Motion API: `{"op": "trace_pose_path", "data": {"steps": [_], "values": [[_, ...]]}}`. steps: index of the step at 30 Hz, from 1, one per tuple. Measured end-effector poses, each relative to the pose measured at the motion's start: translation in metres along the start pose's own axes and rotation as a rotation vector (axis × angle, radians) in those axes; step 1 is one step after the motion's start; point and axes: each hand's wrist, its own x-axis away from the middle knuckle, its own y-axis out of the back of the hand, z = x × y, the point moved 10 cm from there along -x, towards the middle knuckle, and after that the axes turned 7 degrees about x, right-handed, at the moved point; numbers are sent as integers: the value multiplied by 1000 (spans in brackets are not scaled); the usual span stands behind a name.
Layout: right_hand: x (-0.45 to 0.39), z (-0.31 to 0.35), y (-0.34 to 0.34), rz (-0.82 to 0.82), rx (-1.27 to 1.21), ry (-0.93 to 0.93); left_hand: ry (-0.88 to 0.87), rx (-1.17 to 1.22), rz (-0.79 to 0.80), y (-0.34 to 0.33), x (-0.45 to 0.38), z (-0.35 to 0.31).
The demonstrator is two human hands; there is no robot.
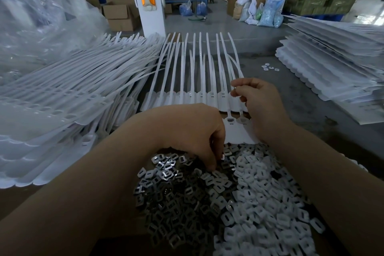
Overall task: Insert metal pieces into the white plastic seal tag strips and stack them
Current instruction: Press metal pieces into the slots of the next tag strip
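A row of white plastic seal tag strips (199, 81) lies in front of me, tails pointing away. Near me is a heap of small metal pieces (176, 199) with white plastic caps (264, 203) to its right. My left hand (195, 135) reaches down into the metal pieces with fingers curled; what its fingertips hold is hidden. My right hand (257, 102) hovers over the right end of the row, thumb and forefinger pinching a small piece, near two strips that sit closer to me.
A tall pile of white strips (68, 97) fills the left side under clear plastic bags (35, 27). A stack of white strips (336, 64) lies at the right. A few loose pieces (269, 67) sit on the grey table. A white post (149, 2) stands beyond.
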Motion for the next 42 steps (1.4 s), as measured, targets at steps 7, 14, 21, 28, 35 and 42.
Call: {"op": "trace_pose_path", "data": {"steps": [7,14,21,28,35,42], "values": [[1,2,-1,-1,-11,-4,-18,-100,-102,-1,-3,-9],[-1,0,-1,-5,-18,-2,-57,-53,-147,-2,-7,-11],[2,6,-2,13,40,61,42,299,-89,4,-4,6],[8,15,-8,88,71,138,85,500,52,-2,3,16],[26,41,-25,366,68,312,133,759,-16,12,10,38],[40,40,-46,631,157,384,235,950,-182,27,15,75]]}}
